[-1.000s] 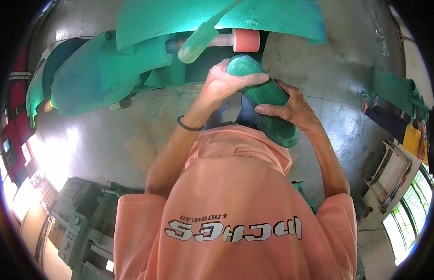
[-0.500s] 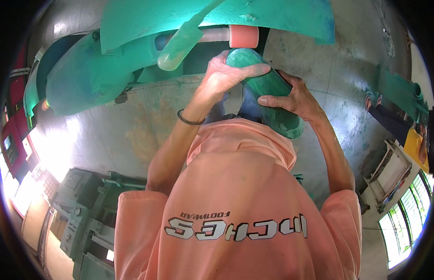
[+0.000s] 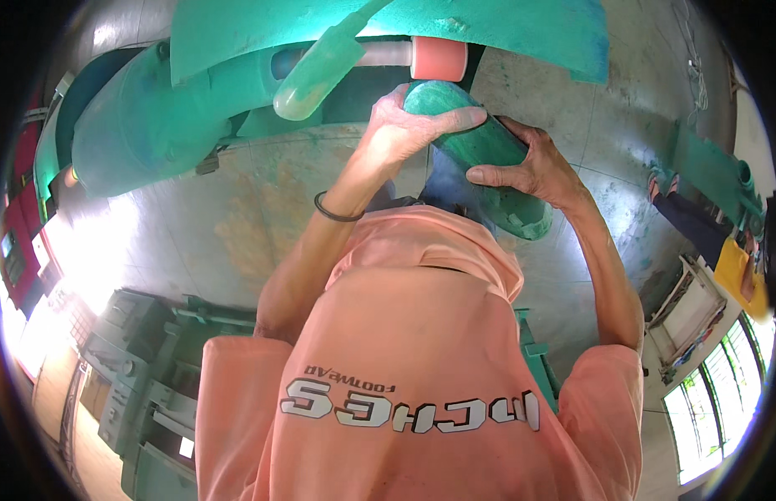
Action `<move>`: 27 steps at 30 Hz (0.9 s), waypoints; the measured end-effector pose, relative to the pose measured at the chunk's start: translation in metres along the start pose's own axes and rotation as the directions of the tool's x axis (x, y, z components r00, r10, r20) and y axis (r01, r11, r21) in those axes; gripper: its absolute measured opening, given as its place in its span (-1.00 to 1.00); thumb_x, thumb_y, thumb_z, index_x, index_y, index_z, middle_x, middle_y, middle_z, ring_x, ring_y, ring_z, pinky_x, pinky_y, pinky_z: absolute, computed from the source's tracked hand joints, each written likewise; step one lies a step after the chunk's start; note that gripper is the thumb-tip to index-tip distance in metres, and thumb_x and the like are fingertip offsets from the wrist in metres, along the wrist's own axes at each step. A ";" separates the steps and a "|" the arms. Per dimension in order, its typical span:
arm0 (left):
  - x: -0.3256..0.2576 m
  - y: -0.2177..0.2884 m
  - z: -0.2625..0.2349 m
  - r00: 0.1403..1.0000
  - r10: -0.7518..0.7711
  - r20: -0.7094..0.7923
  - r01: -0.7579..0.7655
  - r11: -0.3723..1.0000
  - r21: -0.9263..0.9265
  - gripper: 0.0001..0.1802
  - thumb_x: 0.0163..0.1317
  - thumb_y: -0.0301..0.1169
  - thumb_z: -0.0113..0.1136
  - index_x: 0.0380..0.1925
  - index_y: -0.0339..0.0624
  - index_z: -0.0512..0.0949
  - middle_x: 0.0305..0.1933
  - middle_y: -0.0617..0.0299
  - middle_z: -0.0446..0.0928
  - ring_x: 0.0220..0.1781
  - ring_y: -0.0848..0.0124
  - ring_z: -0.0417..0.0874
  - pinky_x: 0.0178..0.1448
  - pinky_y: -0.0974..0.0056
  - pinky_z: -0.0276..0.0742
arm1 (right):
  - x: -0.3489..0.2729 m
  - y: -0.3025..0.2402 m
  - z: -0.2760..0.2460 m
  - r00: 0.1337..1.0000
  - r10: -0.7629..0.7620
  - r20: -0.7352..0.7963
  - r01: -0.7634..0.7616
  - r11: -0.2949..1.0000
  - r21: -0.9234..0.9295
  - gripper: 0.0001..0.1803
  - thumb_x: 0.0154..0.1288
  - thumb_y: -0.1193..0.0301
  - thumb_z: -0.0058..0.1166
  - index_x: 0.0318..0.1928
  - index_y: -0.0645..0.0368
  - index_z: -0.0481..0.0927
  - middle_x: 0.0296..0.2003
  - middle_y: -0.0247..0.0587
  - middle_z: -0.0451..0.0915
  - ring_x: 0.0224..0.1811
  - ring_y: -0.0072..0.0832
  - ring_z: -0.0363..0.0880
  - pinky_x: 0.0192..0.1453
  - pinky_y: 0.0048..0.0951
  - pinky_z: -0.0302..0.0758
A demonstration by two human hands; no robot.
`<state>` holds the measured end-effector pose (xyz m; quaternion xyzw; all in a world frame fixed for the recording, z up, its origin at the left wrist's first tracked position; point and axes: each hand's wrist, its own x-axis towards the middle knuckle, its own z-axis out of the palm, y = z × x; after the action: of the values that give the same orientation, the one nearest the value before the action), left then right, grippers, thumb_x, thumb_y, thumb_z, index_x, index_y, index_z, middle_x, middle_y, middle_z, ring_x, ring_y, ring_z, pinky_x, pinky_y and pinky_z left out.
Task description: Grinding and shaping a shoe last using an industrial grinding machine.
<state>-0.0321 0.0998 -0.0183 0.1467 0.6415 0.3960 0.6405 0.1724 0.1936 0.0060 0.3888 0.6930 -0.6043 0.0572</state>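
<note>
A long green shoe sole (image 3: 480,149) with rounded ends is held slanting in front of my body, its far end just under a pink cylindrical wheel (image 3: 439,58). My left hand (image 3: 402,127) grips the far end, thumb across the top. Farther down the right edge, my right hand (image 3: 534,173) clasps the sole, its thumb lying on the upper face and its fingers mostly hidden behind. Whether the sole touches the wheel cannot be made out. The wheel sits on a pale shaft (image 3: 384,55) beneath a green hood.
A dust-coated green hood (image 3: 521,42) overhangs the wheel, with a green rounded lever-like part (image 3: 317,75) hanging left. A large green machine housing (image 3: 154,125) stands farther left. Behind me at left is a grey-green machine (image 3: 137,359). Another person (image 3: 738,267) stands far right.
Both hands still hold the sole; its near end has swung slightly right and up. The view has shifted a little, and more of a green object shows beside my right side.
</note>
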 end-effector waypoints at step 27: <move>-0.011 0.001 0.009 0.995 -0.061 -0.076 0.049 0.988 -0.147 -0.23 -0.11 -0.04 0.69 0.05 -0.23 0.60 -0.04 0.18 0.68 -0.01 0.34 0.69 0.05 0.21 0.60 | 0.021 -0.019 -0.041 0.980 0.036 0.198 0.014 0.969 -0.246 0.04 -0.20 -0.10 0.58 0.24 0.30 0.55 0.00 0.01 0.70 0.05 -0.21 0.69 0.22 -0.27 0.55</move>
<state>-0.0223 0.0960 -0.0087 0.0658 0.6399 0.4293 0.6339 0.1621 0.2405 0.0202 0.3197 0.7511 -0.5494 0.1781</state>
